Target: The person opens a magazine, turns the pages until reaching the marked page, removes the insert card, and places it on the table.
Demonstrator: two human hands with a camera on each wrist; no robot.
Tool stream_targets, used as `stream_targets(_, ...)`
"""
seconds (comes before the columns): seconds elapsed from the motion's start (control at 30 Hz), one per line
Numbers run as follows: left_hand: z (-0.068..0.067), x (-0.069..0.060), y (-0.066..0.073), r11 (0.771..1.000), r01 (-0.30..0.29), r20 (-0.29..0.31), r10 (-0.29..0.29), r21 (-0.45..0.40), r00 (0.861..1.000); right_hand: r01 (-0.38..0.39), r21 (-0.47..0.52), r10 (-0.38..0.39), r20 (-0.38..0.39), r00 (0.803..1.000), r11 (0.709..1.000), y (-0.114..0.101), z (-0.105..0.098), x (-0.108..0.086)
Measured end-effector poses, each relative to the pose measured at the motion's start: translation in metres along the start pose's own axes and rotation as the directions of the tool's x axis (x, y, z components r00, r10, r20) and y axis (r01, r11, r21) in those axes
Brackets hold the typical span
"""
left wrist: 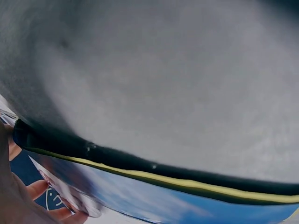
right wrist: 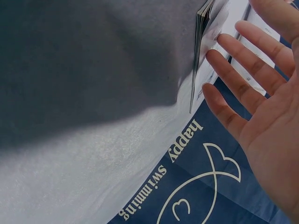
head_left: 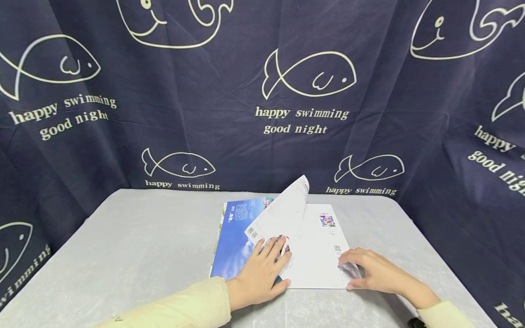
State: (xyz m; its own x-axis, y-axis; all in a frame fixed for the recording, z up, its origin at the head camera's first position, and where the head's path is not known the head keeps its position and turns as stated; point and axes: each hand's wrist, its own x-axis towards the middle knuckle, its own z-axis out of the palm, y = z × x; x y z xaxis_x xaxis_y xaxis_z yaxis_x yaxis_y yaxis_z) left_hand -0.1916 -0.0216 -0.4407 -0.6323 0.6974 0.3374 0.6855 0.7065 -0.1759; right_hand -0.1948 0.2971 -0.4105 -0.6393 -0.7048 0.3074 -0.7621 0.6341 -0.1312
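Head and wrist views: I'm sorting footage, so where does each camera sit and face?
Head: worn on the head, facing forward and down at booklet, table and cloth; left hand, right hand and sleeves show.
Left wrist: worn there, facing mostly table, booklet at bottom; left hand at lower left.
Right wrist: worn there, facing table, cloth and booklet edge; right hand's palm at right.
Shared by head and right wrist: booklet, table, cloth, right hand.

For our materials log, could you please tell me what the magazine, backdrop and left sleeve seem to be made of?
Magazine: smooth paper, perhaps lightly glossy; a thin page curls up.
Backdrop: matte fabric, probably woven, as it hangs in soft folds.
Left sleeve: matte cloth, going by its soft, shineless surface; fibre unclear.
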Motion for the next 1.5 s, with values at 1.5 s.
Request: stream_targets(1.5,0.0011,-0.0019,-0.0047,0.999,-0.012,0.027,0.011,0.034,1.000,0.115,0.064,-0.109,-0.089,0.990,0.991,0.0096,0.0014,0.0038)
